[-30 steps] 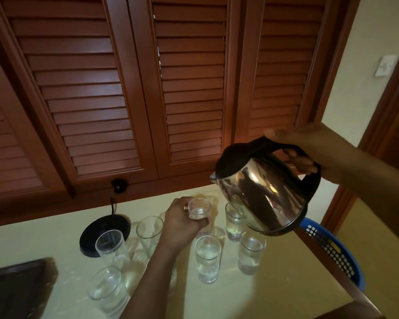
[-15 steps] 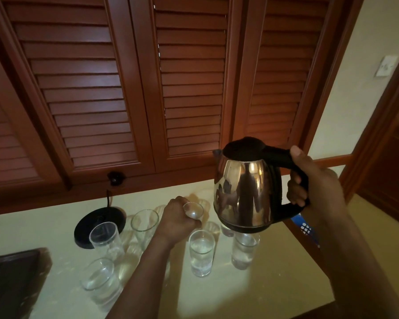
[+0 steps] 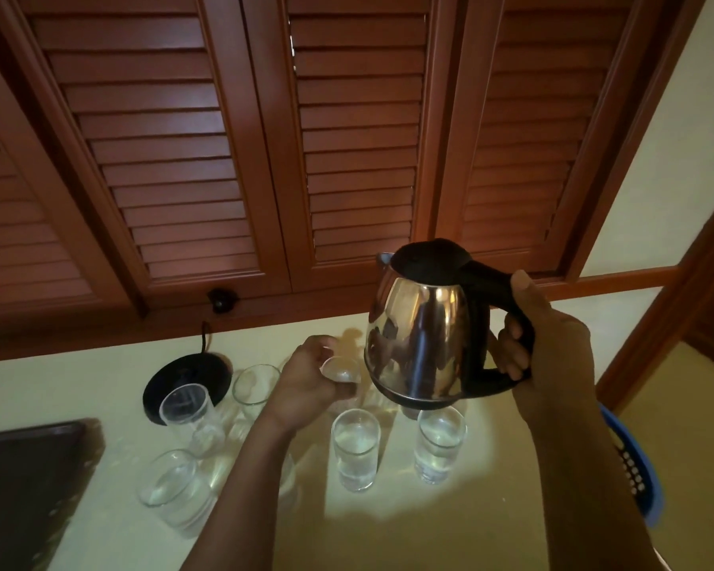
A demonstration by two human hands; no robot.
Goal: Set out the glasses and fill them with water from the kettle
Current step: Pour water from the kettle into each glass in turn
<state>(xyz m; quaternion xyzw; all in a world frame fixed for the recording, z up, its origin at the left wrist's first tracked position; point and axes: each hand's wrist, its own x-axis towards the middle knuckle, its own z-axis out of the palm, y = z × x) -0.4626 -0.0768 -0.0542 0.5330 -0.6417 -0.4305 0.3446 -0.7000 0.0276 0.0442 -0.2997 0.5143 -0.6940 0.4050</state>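
From the head view I see my right hand (image 3: 553, 348) clenched on the handle of the kettle (image 3: 423, 335), upright above the filled glasses (image 3: 355, 449). My left hand (image 3: 310, 383) grasps a small glass (image 3: 341, 370), just left of the kettle's base.

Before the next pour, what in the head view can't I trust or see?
- Water left in the kettle: steel body, lid shut.
- Fill level of the glass in the left hand: fingers wrap it; only the rim shows.
- Any glass behind the kettle: only a sliver shows under its base.
- Glass under the left forearm: mostly covered.
- Dark tray and blue basket: cut off by the frame edges.
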